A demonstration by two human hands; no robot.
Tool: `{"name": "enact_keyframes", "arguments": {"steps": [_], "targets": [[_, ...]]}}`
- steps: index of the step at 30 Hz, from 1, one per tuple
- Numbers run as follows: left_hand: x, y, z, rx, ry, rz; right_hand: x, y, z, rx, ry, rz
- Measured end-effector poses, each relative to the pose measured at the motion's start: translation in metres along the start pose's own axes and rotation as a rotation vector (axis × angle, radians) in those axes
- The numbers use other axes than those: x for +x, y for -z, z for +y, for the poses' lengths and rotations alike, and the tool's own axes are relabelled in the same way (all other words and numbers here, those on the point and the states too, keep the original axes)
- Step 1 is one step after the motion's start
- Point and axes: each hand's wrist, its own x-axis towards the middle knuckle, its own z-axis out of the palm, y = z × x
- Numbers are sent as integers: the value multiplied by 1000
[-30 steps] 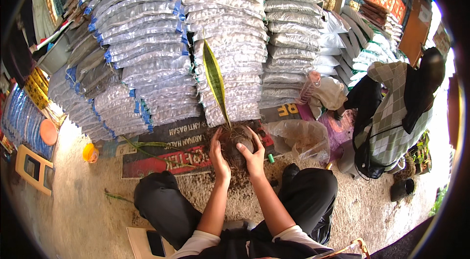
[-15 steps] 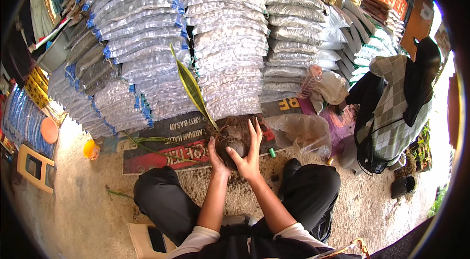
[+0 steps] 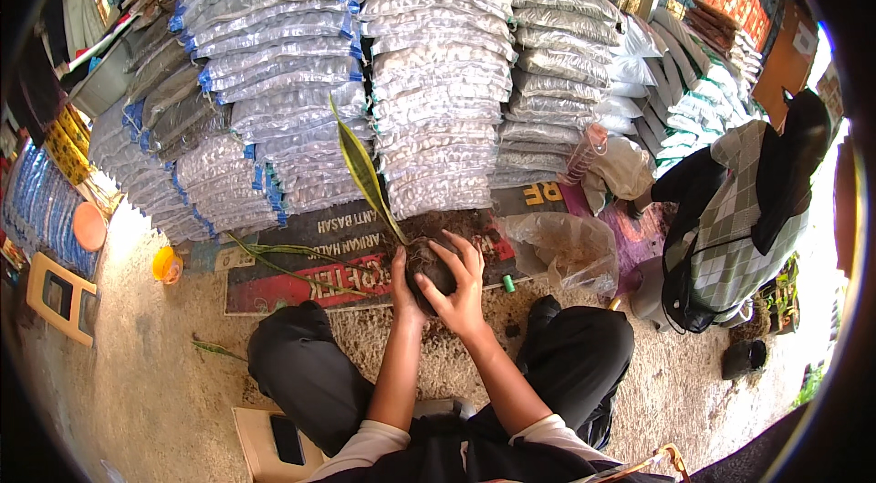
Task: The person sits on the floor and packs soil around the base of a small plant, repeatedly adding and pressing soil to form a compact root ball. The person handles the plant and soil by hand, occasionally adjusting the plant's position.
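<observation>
Between my two hands sits a dark, round root ball (image 3: pixel 435 266) with stringy roots and soil. From it a long green snake plant leaf (image 3: pixel 362 175) with yellow edges rises up and to the left. My left hand (image 3: pixel 405 287) is wrapped around the ball's left side. My right hand (image 3: pixel 463 290) grips its right side, fingers curled over the top and thumb across the front. Under them lies a black and red printed sheet (image 3: pixel 260 293) scattered with soil. More snake plant leaves (image 3: pixel 274 249) lie across its left part.
Tall stacks of filled plastic bags (image 3: pixel 438 72) stand in front. To the right a person in a checked top (image 3: pixel 744 200) crouches beside a clear plastic bag (image 3: pixel 570 250). A small green cap-like piece (image 3: pixel 508 283), an orange cup (image 3: pixel 167 265) and a dark phone (image 3: pixel 286 439) lie around me.
My right hand's fingers have gone from stretched upward to curled over the root ball. The view has shifted slightly; the ball stays between both hands.
</observation>
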Motion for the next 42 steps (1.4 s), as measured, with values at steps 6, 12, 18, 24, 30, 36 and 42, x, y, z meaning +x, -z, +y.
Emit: {"name": "enact_keyframes", "arguments": {"steps": [6,12,18,24,30,36,42], "targets": [[-1,-6,-4,252,-202,141,2,-5,-3,202,-150,83],[2,-9,-12,596,-454,-31,1,-3,4,677,-402,267],[1,-12,-16,423,-455,-95,2,-3,3,454,-213,240],[-5,-11,-14,307,-371,-28,-2,1,-3,319,-176,240],[2,3,-16,461,-347,4,-3,3,-3,213,-195,145],[-1,-4,-19,476,-381,13,2,7,-3,541,-439,84],[-3,-24,8,502,-218,93,5,18,12,840,-552,73]]}}
